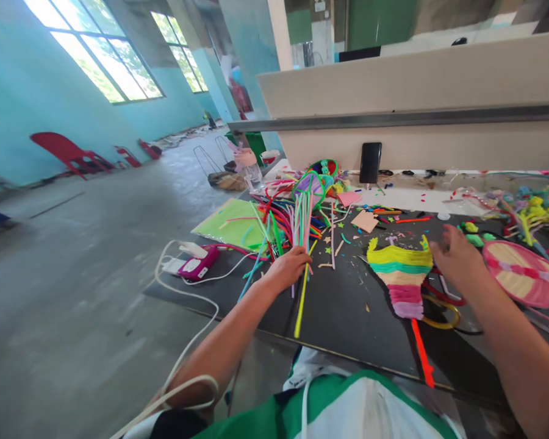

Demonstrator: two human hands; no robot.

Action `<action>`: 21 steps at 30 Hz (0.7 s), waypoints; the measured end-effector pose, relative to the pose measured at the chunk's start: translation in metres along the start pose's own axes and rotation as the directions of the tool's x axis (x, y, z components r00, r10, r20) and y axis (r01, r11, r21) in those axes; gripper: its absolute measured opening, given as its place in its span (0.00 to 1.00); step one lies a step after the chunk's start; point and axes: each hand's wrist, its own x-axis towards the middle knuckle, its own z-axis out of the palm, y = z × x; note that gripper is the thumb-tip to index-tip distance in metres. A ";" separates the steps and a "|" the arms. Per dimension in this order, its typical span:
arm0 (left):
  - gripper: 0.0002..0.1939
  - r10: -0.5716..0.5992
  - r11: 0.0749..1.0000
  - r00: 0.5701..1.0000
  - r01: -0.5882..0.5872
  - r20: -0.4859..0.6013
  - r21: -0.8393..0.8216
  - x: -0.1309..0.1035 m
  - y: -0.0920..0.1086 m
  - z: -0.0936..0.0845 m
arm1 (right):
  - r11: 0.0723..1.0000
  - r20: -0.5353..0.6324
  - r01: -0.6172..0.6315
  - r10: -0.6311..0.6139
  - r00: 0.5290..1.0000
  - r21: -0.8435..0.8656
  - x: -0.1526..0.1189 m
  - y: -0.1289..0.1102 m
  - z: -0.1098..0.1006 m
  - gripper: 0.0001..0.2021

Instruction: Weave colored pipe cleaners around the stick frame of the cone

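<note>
Two bare hands rest over a black flat-topped table (343, 311). A tapered striped panel of fuzzy yellow, teal, cream, magenta and lilac stems (400, 274) lies right of centre. Its long axis runs back to front, wide yellow end rearmost; a flat orange-red strip (422, 353) continues from the narrow end to the front edge.

The right hand (457, 259) is nearer: open, fingers loosely bent, just beside the panel's rear right tip. Contact is unclear. A curved gold-coloured loop (452, 320) lies against the panel's right side, below this hand; a pink-rimmed cream oval panel (524, 277) lies farther right.

The left hand (287, 268), well apart, curls over the front end of a pastel pink-and-green stem bundle (304, 219); its grip cannot be confirmed. A straight yellow fuzzy stem (302, 305) extends from there toward the front edge.
</note>
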 end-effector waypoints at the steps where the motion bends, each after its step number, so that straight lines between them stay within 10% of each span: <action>1: 0.14 0.000 1.000 1.000 0.000 -0.016 -0.022 0.001 -0.001 0.001 | 0.955 0.024 0.163 -0.162 0.986 -0.247 -0.007 -0.011 0.010 0.21; 3: 0.14 0.006 0.998 0.999 -0.009 -0.047 -0.055 0.001 -0.002 0.004 | 0.735 0.308 0.481 -0.372 0.876 -0.479 -0.030 -0.035 0.043 0.19; 6: 0.13 0.024 0.995 0.996 -0.033 -0.085 -0.097 0.002 -0.001 0.006 | 0.555 0.722 0.795 -0.443 0.532 -0.246 -0.078 -0.067 0.112 0.22; 9: 0.13 0.008 0.993 0.998 -0.016 -0.064 -0.119 0.004 0.001 0.007 | 0.450 0.863 0.893 -0.444 0.242 -0.019 -0.114 -0.083 0.167 0.24; 16: 0.14 -0.035 0.990 0.993 0.020 -0.112 -0.136 0.007 0.003 0.010 | 0.313 0.945 0.948 -0.323 0.058 0.049 -0.122 -0.079 0.188 0.09; 21: 0.14 -0.054 0.989 0.992 0.036 -0.118 -0.144 0.008 0.002 0.014 | 0.307 0.924 0.951 -0.349 0.157 -0.046 -0.118 -0.073 0.178 0.13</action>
